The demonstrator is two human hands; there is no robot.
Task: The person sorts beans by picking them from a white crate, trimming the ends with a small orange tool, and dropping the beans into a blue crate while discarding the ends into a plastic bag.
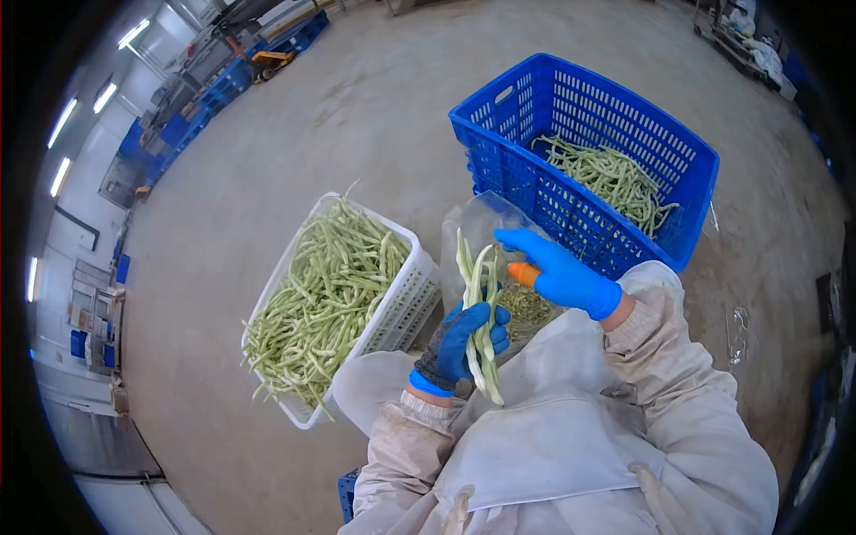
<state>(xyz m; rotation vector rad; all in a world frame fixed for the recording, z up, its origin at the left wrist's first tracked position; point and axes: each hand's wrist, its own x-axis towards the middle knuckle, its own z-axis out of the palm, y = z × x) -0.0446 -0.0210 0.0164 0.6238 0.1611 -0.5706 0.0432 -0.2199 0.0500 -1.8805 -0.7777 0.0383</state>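
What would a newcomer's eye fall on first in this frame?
Probably the heap of long green beans in the white crate left of centre, then the big blue crate at upper right, holding a smaller pile of beans. Near the centre, bright blue gloves stand out: the left hand grips a few beans, the right hand a partly hidden orange object.

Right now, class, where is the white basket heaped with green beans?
In the head view, the white basket is left of centre, just left of the person's left hand, with the blue crate farther to the right.
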